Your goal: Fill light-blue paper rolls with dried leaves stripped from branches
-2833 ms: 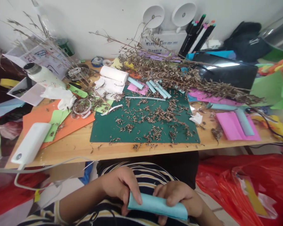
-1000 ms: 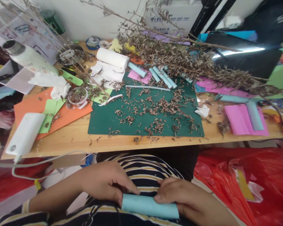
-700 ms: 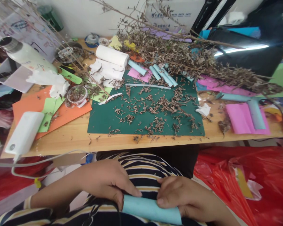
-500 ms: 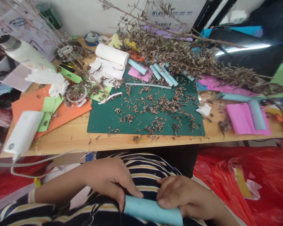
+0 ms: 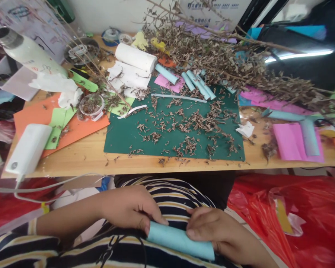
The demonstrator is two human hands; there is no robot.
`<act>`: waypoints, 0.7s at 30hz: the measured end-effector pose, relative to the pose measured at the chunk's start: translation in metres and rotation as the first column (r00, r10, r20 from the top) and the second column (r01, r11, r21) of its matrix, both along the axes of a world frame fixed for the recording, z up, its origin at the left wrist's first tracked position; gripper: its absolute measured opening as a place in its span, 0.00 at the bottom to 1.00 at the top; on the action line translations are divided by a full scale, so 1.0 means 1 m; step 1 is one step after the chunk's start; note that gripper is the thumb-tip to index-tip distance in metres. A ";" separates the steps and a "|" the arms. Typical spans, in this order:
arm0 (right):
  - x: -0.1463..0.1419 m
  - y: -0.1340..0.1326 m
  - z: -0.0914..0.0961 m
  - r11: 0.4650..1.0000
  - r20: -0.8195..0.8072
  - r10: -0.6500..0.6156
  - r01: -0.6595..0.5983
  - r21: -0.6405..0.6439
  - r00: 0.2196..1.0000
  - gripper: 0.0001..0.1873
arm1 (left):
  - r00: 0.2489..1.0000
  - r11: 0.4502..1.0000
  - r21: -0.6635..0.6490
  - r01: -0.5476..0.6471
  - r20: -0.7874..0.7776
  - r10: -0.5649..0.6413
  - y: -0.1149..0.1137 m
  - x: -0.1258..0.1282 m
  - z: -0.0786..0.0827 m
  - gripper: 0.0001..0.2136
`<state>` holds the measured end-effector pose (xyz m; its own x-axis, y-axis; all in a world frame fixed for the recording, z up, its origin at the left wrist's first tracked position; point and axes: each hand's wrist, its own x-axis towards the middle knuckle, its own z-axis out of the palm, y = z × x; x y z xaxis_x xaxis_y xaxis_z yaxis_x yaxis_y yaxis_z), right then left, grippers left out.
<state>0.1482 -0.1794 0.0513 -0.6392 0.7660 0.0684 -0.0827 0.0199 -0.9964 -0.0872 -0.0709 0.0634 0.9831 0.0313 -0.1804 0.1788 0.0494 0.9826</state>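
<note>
A light blue paper roll [image 5: 181, 242] lies across my lap, against the striped shirt. My left hand [image 5: 131, 208] grips its left end, with thumb and forefinger at the rim. The right end is held by my right hand [image 5: 212, 227], its fingers curled over the top and the thumb pressing on the paper. Part of each hand's grip is hidden behind the roll. Beyond the hands, a green cutting mat [image 5: 123, 141] on the wooden table bears scattered dry leaf bits [image 5: 192, 145]. Several thinner blue paper rolls [image 5: 198, 85] lie at its back edge.
Dried leafy branches [image 5: 212, 63] spread over the back right. On the left are a white power bank [image 5: 29, 149], a pale bottle [image 5: 30, 52] and a small tub of leaves [image 5: 91, 104]. Folded pink paper [image 5: 287, 141] lies at right, above red plastic bags [image 5: 318, 208].
The blue paper roll and both hands stay together on my lap; the roll sits slightly higher in view. The camera view has shifted a little.
</note>
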 end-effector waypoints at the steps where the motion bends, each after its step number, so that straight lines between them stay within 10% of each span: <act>1: 0.000 0.000 0.001 1.000 0.007 -0.001 0.001 0.005 1.000 0.20 | 1.000 1.000 0.013 0.011 -0.022 -0.011 0.000 0.000 0.003 0.13; 21: -0.004 -0.005 0.028 0.972 0.498 -0.127 0.007 0.235 0.858 0.14 | 0.989 0.829 0.541 0.143 -0.109 -0.099 -0.003 -0.004 0.034 0.08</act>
<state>0.1442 -0.1846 0.0797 -0.5778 0.8121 -0.0812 0.4412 0.2272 -0.8682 -0.0910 -0.0741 0.0975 0.9702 0.0279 -0.2407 0.2200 -0.5184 0.8264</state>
